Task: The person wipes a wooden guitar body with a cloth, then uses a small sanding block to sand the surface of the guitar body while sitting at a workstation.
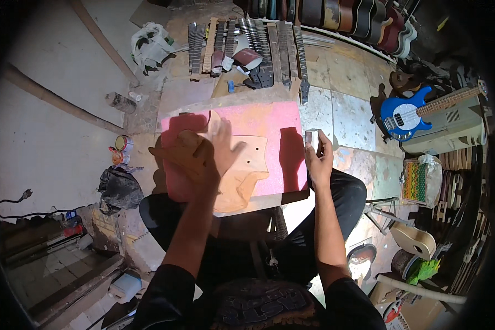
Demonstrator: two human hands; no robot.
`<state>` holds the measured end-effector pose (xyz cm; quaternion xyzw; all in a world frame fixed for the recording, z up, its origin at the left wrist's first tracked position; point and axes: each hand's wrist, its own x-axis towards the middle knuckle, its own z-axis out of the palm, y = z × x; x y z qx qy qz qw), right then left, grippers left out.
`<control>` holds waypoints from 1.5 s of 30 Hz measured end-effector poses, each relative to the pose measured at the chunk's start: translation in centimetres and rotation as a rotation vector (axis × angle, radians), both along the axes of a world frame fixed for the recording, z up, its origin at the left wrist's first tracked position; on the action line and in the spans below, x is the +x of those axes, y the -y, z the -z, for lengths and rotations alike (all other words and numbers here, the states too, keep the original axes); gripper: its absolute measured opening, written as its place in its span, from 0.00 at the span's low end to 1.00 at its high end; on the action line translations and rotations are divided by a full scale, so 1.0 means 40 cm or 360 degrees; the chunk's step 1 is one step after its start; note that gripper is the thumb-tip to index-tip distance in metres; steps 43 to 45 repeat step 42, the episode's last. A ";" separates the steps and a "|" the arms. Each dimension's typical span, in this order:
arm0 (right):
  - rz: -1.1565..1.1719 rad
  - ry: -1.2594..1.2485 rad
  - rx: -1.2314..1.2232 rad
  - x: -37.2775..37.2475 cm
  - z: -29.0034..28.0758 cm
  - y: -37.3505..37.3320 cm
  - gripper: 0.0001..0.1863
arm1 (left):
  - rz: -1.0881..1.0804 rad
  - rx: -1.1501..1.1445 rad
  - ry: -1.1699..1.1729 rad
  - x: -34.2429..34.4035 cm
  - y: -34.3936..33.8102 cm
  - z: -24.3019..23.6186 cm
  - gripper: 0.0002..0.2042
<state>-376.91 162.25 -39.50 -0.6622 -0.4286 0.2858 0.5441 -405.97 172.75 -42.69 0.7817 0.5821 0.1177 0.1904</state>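
Left hand flat and open on the bare wooden guitar body, right hand pinching what looks like a small sanding block, so sanding's mid-way and the block needs to come left onto the wood next

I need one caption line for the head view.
Left hand flat on a bare wooden guitar body over pink foam; right hand holds a small block.

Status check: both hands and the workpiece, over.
Left hand flat on unfinished wooden guitar body, pressing it on pink pad. Right hand holds small grey block beside the pad. Nothing between them.
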 end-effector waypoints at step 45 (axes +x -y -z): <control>-0.3480 -0.0804 0.0093 -0.088 -1.028 0.259 0.15 | -0.0092 0.0242 -0.0126 -0.176 0.081 -0.021 0.54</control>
